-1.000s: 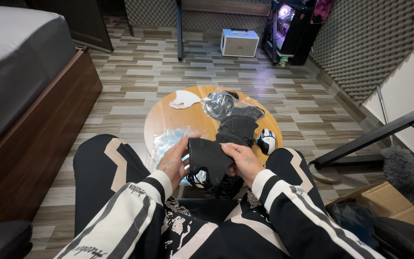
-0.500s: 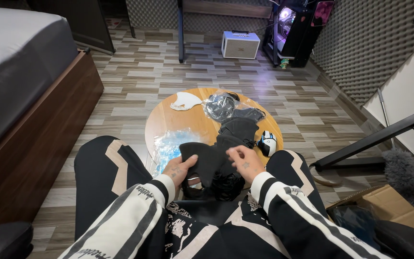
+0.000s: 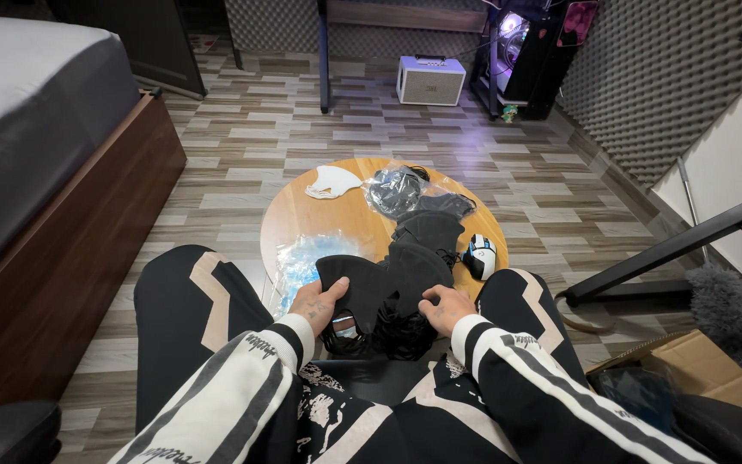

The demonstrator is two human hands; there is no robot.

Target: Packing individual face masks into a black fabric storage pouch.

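My left hand and my right hand both grip a black face mask at the near edge of a small round wooden table. The mask's ear loops hang down between my knees. More black masks lie stacked on the table beyond it. A clear plastic bag with a dark mask sits further back, and a white mask lies at the table's far left. Crumpled clear plastic wrap lies just left of my left hand.
A white and black computer mouse rests at the table's right edge. A bed with a wooden frame stands on the left. A cardboard box is on the floor at right, a white speaker and a lit computer tower at the back.
Both hands have lowered the black mask toward my lap and spread it wider; the right hand slid from the mask's upper side to its lower right edge.
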